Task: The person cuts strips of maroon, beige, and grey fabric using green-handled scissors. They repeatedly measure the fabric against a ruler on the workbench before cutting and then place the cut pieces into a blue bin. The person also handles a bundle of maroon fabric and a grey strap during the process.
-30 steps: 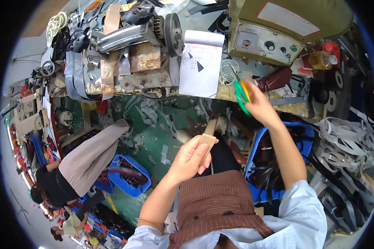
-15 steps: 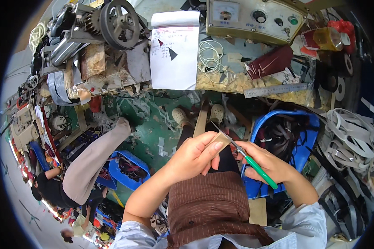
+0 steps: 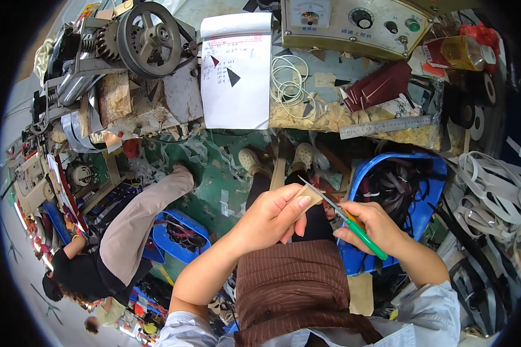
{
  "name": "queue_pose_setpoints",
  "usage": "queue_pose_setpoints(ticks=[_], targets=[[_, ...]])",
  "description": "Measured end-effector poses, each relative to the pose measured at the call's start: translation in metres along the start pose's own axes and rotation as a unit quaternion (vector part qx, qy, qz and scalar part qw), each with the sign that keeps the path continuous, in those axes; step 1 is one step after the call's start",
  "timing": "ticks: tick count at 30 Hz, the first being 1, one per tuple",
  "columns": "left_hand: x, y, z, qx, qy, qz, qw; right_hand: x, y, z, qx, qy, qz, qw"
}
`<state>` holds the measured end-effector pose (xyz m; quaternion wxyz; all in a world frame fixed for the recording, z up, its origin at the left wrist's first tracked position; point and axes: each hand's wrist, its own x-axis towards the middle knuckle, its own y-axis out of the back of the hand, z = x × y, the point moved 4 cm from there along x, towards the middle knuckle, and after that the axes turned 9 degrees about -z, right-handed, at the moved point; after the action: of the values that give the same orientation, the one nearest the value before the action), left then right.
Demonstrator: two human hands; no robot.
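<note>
My left hand (image 3: 275, 217) is closed, thumb on top, around the end of a tan strip (image 3: 314, 198). A similar tan length (image 3: 279, 169) runs from behind that hand down between my shoes; whether it is the same piece I cannot tell. My right hand (image 3: 371, 229) grips green-handled scissors (image 3: 364, 237), with an orange part showing inside its fingers. The blades point up and left, lying close along the strip's edge beside my left fingertips. From here I cannot tell whether they touch the strip.
Blue bins (image 3: 440, 173) of dark strips stand right and left of my legs. Across the bench lie a notepad (image 3: 237, 104), a control box (image 3: 353, 40), a ruler (image 3: 388, 126) and a wheeled machine (image 3: 149, 40). Pale straps (image 3: 492, 191) pile up at right. A co-worker (image 3: 127, 243) sits at left.
The scissors have turned slightly, and their blades now look closer together. My right hand has shifted a little downward. My left hand keeps its hold. The co-worker's leg appears further right.
</note>
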<state>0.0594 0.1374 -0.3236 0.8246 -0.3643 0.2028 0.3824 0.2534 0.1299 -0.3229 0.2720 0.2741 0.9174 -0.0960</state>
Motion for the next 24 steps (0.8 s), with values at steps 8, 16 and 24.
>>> queue_pose_setpoints(ticks=[8,16,24], targets=[[0.009,0.003,-0.003,0.039,-0.010,0.021,0.999,0.001,0.045,0.018,-0.181,0.058,0.211,0.959],[0.034,0.001,-0.022,0.022,-0.005,0.068,0.997,0.043,0.130,-0.035,-0.525,0.151,0.292,0.785],[0.048,-0.010,-0.045,-0.009,0.004,0.075,0.997,0.101,0.107,0.018,-0.548,0.132,0.356,0.745]])
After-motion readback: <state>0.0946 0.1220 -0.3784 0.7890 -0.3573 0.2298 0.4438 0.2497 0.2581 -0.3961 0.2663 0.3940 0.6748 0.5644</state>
